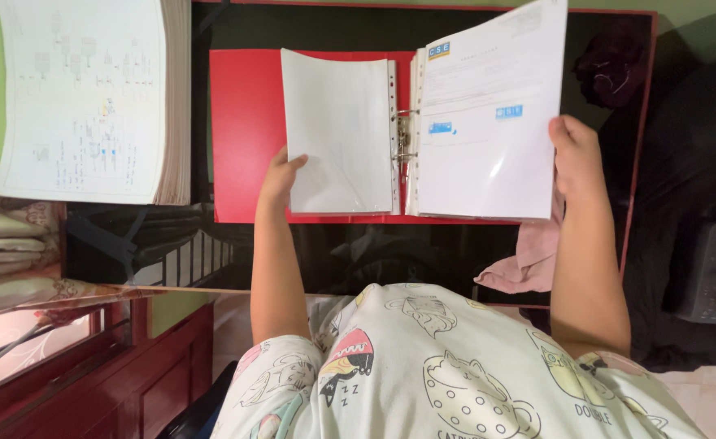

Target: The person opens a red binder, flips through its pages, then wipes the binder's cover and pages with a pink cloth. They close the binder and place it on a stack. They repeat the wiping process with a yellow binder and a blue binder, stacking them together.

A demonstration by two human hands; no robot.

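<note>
A red ring binder (pixel 248 130) is lying open on the dark glossy surface (pixel 423 260), straight ahead of the person at twelve o'clock, its spine and metal rings (pixel 404 138) running from twelve to six, so the long axis of the pages is pointing away from the body. The left hand (pixel 279 177) is sitting at about eleven o'clock, fingers curled and pinching the lower outer corner of a clear plastic sleeve (pixel 337 134) that is standing partly lifted on the left of the rings. The right hand (pixel 576 154) is reaching to about one o'clock, closed on the right edge of a sleeved printed sheet (pixel 488 122), thumb in front, holding it tilted up off the stack beneath. Both hands are touching their pages, each roughly as near to the rings as the other, with the rings lying between them. A pink cloth (pixel 524 260) is resting under the right forearm at about three o'clock, and a thick stack of papers (pixel 89 97) is lying well apart at ten o'clock.
</note>
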